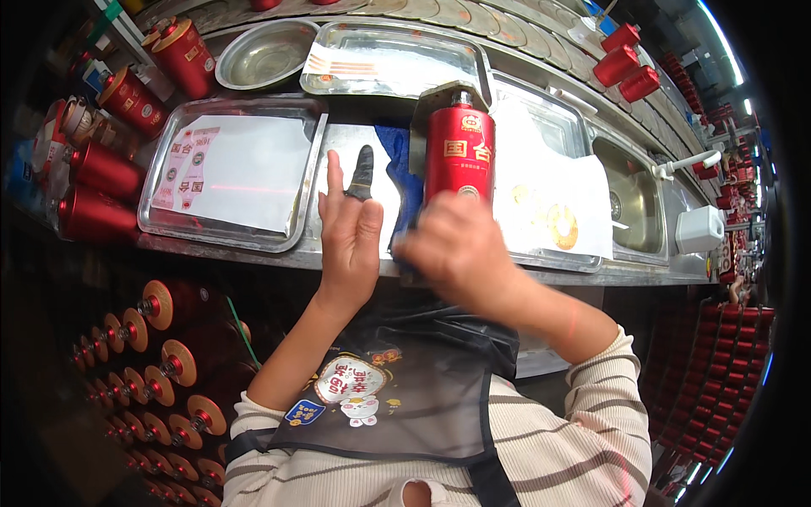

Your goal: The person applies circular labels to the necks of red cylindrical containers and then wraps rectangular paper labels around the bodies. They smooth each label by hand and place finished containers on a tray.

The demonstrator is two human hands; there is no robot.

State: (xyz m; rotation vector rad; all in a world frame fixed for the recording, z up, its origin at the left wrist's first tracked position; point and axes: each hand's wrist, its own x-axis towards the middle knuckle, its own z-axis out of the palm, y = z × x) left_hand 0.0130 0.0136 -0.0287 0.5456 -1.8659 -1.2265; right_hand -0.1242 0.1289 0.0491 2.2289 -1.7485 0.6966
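My left hand [348, 241] is raised with fingers stretched up and apart, holding nothing; a black finger cot [361, 173] covers one finger. Just right of it, a red bottle [456, 139] with gold lettering and a metal neck rests in a metal holder [418, 127]. My right hand [465, 245], smeared by motion, is curled in front of the bottle's lower end and hides it. Whatever its fingers hold, I cannot make out. Between the hands a dark blue cloth [407, 190] lies on the bench.
A metal tray [150, 203] holding paper and pink printed labels is at left. Behind stand a metal bowl [232, 63] and another tray [481, 63]. White paper with gold labels [564, 226] lies at right, before a sink [646, 241]. Several red bottles [97, 215] crowd the left.
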